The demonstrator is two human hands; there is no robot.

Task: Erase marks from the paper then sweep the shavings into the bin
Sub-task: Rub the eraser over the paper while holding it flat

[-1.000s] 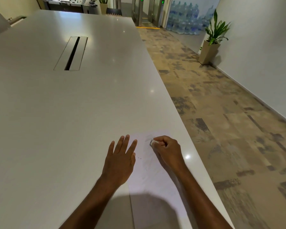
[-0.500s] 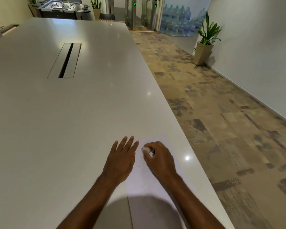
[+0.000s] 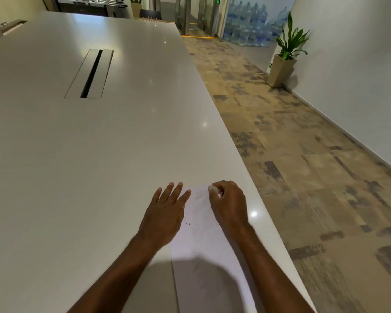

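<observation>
A white sheet of paper (image 3: pixel 203 236) is laid flat on the pale table (image 3: pixel 99 154), close to the table's right edge, with its long axis running from the near edge away from the person and its far short edge angled slightly leftward. A small white eraser (image 3: pixel 212 188) is pinched in the curled fingertips of the right hand (image 3: pixel 229 204), which is closed around it; only the eraser's tip is exposed, and its long axis cannot be told. The eraser is pressed at the paper's far end, just ahead of the knuckles. To the left of that grip, the left hand (image 3: pixel 165 213) is spread flat with fingers extended and apart, nothing being held; its palm is laid over the paper's left edge and its fingers are pointed away from the person. Faint marks (image 3: pixel 187 223) are seen on the paper between the two hands, behind the grip.
</observation>
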